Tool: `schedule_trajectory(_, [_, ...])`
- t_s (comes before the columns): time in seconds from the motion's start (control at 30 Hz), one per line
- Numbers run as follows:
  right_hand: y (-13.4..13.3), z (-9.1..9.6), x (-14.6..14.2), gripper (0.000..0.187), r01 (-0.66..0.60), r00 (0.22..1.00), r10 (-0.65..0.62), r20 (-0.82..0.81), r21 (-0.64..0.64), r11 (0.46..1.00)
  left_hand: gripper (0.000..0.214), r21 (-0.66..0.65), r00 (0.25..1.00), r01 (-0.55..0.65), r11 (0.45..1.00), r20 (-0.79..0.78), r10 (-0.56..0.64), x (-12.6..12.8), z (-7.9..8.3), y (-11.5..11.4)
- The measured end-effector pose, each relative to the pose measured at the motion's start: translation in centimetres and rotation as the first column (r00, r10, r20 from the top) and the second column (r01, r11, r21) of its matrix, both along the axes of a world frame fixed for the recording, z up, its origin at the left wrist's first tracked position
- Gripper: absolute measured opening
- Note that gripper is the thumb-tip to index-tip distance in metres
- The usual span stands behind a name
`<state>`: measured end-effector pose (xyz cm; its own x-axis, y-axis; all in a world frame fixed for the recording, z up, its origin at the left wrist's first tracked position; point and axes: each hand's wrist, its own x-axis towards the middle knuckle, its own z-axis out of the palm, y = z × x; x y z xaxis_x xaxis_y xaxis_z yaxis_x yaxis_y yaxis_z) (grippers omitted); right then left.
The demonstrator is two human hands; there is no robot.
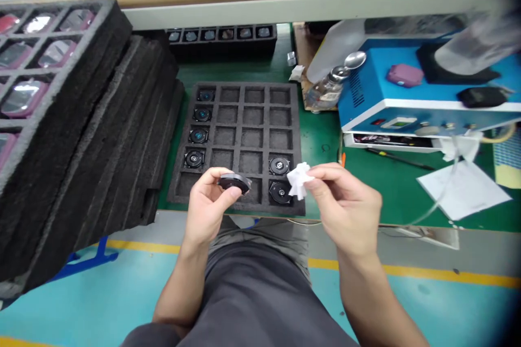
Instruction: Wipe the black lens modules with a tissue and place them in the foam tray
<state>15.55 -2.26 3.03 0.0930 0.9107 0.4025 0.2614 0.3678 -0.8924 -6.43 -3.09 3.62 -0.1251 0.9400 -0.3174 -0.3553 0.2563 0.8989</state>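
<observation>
Black casing (235,182) up in the left hand (207,203), and it's a neat pinch: thumb on the near side, fingers curled round behind, the piece tilted so its rim shows more than its face. It hangs above the near edge of a dark foam tray (252,138), clear of the compartments. Over on the right, the right hand (345,203) has thumb and forefinger closed on a crumpled white tissue (300,180), the other fingers loosely curled. That tissue sits just beside the two round-faced casings (280,179) in the near part of the tray's right column, and it's well apart from the held piece. Four more casings (198,136) line the left column, one behind another!

Look left: a tall stack of foam trays (93,119) leans there, its top one loaded with pink-rimmed cases (24,97). Far side, another foam tray (223,37) carries its own row of pieces. To the right on the green tabletop (319,200) stands a blue machine (368,84) with a pink case (405,75) on top, a glass bottle (325,92) with a metal top to its left, and a black pen (401,158) and white paper (464,190) in front.
</observation>
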Motion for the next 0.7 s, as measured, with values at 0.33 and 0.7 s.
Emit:
schedule_trajectory(0.33, [0.8, -0.2, -2.0, 0.005, -0.114, 0.991, 0.116, 0.07, -0.032, 0.993, 0.057, -0.055, 0.955, 0.2, 0.978, 0.233, -0.182, 3.2, -0.9, 2.0])
schedule_trajectory(0.7, [1.3, -1.1, -2.3, 0.009, -0.159, 0.97, 0.17, 0.172, -0.079, 0.984, 0.056, -0.046, 0.978, 0.187, 0.981, 0.102, -0.181, 3.6, -2.8, 2.0])
